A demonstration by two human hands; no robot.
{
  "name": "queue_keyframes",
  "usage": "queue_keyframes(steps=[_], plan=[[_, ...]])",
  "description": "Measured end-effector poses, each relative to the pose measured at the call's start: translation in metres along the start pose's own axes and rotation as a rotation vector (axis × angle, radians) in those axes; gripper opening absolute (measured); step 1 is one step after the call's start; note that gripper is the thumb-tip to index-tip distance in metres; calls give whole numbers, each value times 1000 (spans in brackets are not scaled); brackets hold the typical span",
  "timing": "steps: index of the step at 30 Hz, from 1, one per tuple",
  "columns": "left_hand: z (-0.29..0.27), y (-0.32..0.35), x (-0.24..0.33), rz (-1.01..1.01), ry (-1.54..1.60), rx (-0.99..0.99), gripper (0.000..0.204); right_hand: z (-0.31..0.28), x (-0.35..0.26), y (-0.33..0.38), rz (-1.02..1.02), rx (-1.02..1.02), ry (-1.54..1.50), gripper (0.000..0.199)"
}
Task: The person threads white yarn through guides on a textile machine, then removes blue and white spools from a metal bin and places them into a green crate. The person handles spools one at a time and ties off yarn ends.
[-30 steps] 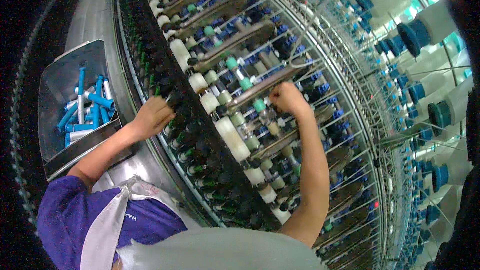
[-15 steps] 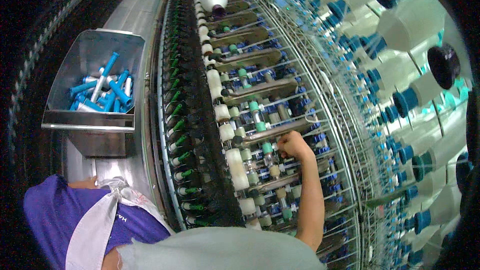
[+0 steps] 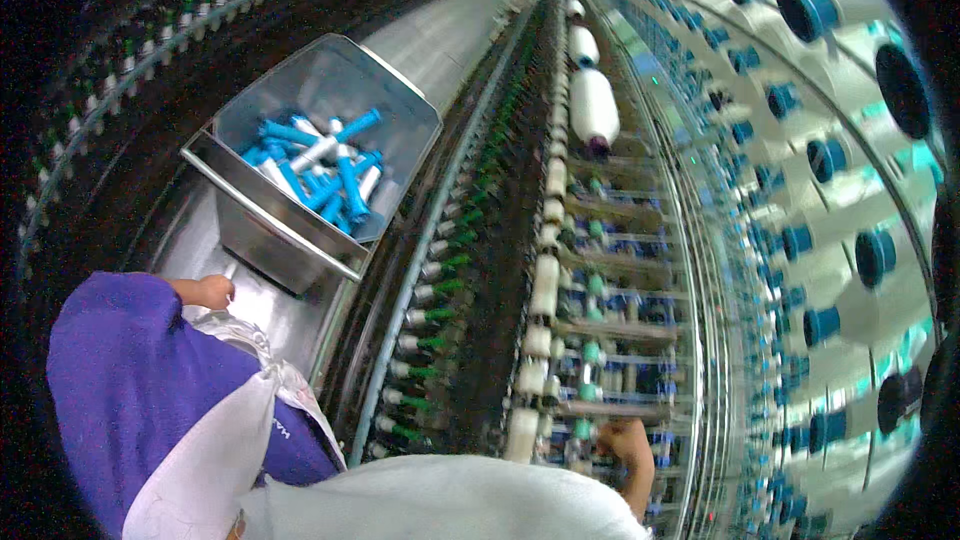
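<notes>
My right hand [image 3: 628,438] is over the roller section of a spinning machine, beside the mint-green rollers [image 3: 583,428]. Its fingers are curled together, and anything pinched in them is too small to make out. At the left, below a grey metal bin [image 3: 290,240], my left hand [image 3: 213,292] is closed at the end of a purple sleeve. A short pale tip [image 3: 231,268] shows just above that fist; its kind is unclear. Several blue and white bobbin tubes [image 3: 318,155] lie loosely piled inside the bin.
A row of green-tipped spindles [image 3: 430,290] runs along the machine between bin and rollers. White yarn packages [image 3: 596,105] lie further up the roller line. To the right, large white cones with blue ends [image 3: 826,158] hang on a rack behind metal rails [image 3: 700,340].
The view has swung, so the bin and machine appear further right. My right hand shows lower in the picture, still at the rollers. My left hand has come more into sight.
</notes>
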State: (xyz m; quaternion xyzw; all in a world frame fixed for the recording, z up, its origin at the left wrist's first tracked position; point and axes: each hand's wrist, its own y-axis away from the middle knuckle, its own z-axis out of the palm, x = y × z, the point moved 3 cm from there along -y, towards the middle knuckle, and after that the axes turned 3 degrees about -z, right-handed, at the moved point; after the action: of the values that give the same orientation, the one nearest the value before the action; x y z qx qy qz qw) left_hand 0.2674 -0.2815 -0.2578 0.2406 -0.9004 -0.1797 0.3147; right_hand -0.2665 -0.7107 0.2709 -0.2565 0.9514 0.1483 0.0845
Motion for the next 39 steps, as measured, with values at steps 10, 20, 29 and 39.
queue_keyframes(steps=[10, 20, 29, 39], plan=[[-6, 10, -98, -188, 6, -51, 25, 1, 11, 7, 355, -64, -356, 9], [-15, -9, -112, -126, 36, -70, 29, 3, 24, 3, 371, -62, -332, 4], [-110, 7, -25, 218, 59, 307, 29, 9, -77, 57, 237, 365, 766, 29], [-250, 6, -14, 351, -296, 580, 96, 333, -384, -83, -779, 41, 130, 83]])
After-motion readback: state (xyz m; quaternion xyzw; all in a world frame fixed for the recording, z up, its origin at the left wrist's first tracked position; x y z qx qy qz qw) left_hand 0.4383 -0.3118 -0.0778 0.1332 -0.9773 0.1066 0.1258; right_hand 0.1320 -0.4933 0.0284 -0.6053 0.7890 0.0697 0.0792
